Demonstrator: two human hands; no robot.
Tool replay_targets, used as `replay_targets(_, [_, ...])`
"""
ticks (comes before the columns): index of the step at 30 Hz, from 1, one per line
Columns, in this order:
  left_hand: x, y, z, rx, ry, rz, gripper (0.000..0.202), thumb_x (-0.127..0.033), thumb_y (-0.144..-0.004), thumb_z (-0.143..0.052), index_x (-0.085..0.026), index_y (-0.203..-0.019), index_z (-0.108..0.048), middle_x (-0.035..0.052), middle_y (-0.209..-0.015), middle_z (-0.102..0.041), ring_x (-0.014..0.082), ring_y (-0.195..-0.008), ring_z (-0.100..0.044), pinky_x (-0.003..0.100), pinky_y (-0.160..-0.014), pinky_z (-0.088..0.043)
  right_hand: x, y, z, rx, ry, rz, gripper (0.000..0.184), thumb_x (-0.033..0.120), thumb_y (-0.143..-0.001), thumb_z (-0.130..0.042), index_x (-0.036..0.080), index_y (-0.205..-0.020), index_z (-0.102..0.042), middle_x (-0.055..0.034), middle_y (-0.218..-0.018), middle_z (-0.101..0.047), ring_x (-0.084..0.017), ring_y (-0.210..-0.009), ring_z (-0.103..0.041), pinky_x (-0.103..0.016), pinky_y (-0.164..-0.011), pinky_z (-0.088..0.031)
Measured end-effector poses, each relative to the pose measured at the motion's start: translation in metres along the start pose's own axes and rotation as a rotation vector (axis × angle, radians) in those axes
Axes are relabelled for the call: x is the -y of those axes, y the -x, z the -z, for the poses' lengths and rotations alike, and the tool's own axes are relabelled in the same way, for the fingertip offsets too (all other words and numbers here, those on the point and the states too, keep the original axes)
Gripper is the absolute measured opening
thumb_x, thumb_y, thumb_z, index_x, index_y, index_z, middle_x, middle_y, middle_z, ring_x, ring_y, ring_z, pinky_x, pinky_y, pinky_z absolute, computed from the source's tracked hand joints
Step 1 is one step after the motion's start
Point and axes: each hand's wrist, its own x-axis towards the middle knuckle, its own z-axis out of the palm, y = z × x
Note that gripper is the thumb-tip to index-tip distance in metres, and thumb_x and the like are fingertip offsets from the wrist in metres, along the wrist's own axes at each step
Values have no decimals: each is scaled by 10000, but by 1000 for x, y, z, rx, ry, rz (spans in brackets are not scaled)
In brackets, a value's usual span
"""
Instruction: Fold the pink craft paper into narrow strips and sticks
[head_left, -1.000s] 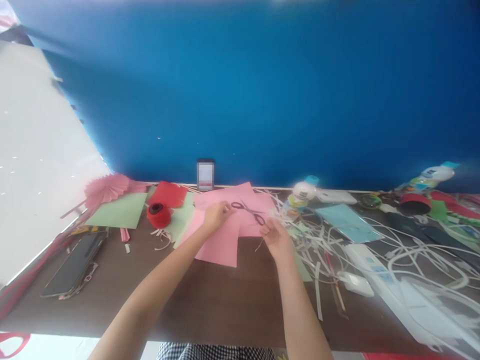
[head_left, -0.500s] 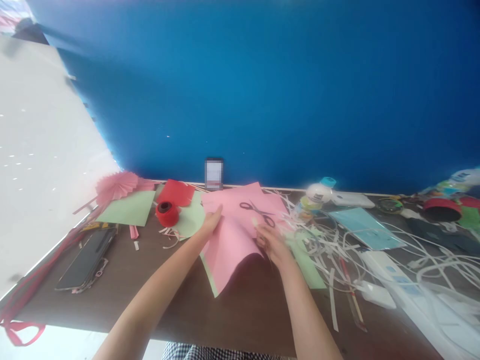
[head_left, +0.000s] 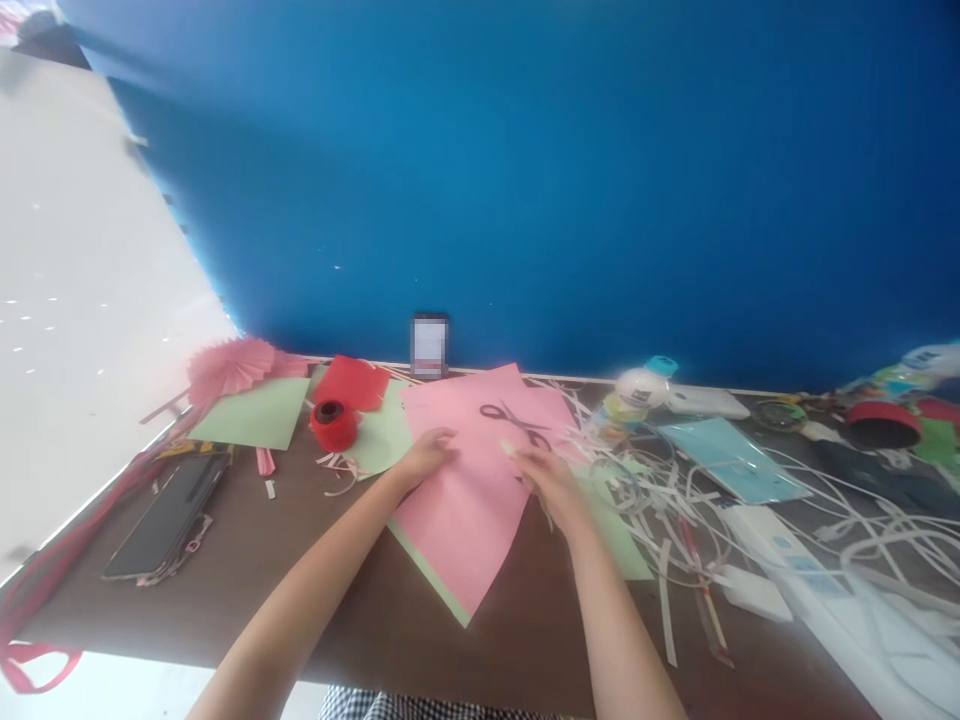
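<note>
A sheet of pink paper (head_left: 469, 535) lies nearly flat on the table, one corner pointing at me and a pale green edge showing beneath its left side. My left hand (head_left: 426, 458) rests on the sheet's left part, fingers stretched out and slightly bent. At the right side, my right hand (head_left: 553, 485) is closed over the paper. A small pale tip shows at its fingers and a thin end below the palm; what it holds is unclear. Black-handled scissors (head_left: 515, 425) lie on the pink paper just beyond the right hand.
Left stand a red ribbon roll (head_left: 334, 428), red paper (head_left: 356, 383), green paper (head_left: 255, 415), a pink paper fan (head_left: 232, 370) and a dark phone (head_left: 169, 520). Right are tangled white strips and cables (head_left: 660, 500), a bottle (head_left: 637, 390), a blue sheet (head_left: 735, 455) and a power strip (head_left: 787, 560).
The pink paper's near part, raised and curved before, has come down flatter, its corner shifting right and nearer. My left hand has moved slightly toward me; the right hand has barely moved.
</note>
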Motion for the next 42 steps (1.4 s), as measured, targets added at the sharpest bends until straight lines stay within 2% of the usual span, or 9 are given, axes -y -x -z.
replay_targets(3, [5,4,2,54,138,-71,402,-239,-579,-691,-145,-944,-551,64,-825,-642,146,-645,-600,255,-598,-449,14,2,-7,77,169,39,303,466,-619,-628,168,-642,-577,47,-481,-434,-75,-430,-379,-218,-414,-284])
replay_targets(8, [7,10,1,-80,395,-99,532,-269,-594,-695,-161,-1086,-525,72,-882,-649,148,-719,-605,277,-691,-450,33,-8,-19,259,315,123,332,493,-625,-607,170,-579,-541,37,-505,-471,-87,-443,-429,-223,-434,-323])
replay_targets(13, [5,13,5,87,256,-45,553,-258,-567,-718,-157,-1089,-564,67,-852,-658,132,-667,-589,247,-636,-426,46,-19,-24,437,336,47,297,460,-657,-599,171,-606,-552,51,-445,-452,-75,-403,-409,-210,-408,-299])
replay_targets(17, [10,4,7,-60,179,-146,344,-318,-597,-681,-130,-880,-631,63,-863,-655,130,-672,-581,238,-621,-427,61,-21,-11,560,333,-67,286,425,-648,-628,162,-567,-550,50,-411,-436,-63,-360,-377,-209,-375,-279])
replay_targets(21, [15,-5,5,-264,189,-141,306,-337,-601,-662,-134,-821,-598,38,-755,-646,128,-634,-574,223,-571,-425,74,-19,18,419,203,-83,220,391,-659,-639,179,-712,-608,61,-434,-420,-41,-340,-304,-197,-338,-196])
replay_targets(25, [13,-4,4,-265,179,-161,287,-354,-629,-642,-135,-807,-593,32,-752,-634,114,-629,-559,200,-546,-408,76,-16,33,295,94,-67,203,382,-668,-639,185,-649,-595,55,-450,-413,-37,-346,-281,-205,-337,-189])
replay_targets(30, [11,0,4,-239,99,-167,326,-425,-678,-588,-133,-823,-600,29,-721,-631,118,-608,-552,211,-540,-410,67,-19,0,370,264,-65,261,431,-618,-656,179,-656,-604,42,-473,-449,-50,-369,-322,-208,-348,-196])
replay_targets(35, [14,-2,4,-193,28,-270,304,-370,-725,-557,-139,-914,-620,65,-861,-655,167,-799,-584,260,-715,-437,56,-27,-42,355,465,119,319,483,-628,-606,174,-568,-551,32,-521,-485,-85,-462,-404,-218,-417,-274])
replay_targets(42, [9,0,4,-163,-34,-327,243,-206,-760,-477,-150,-939,-632,66,-995,-638,187,-955,-555,301,-872,-387,41,-36,-60,297,479,259,308,462,-690,-536,172,-595,-570,-2,-611,-561,-132,-592,-474,-251,-528,-333])
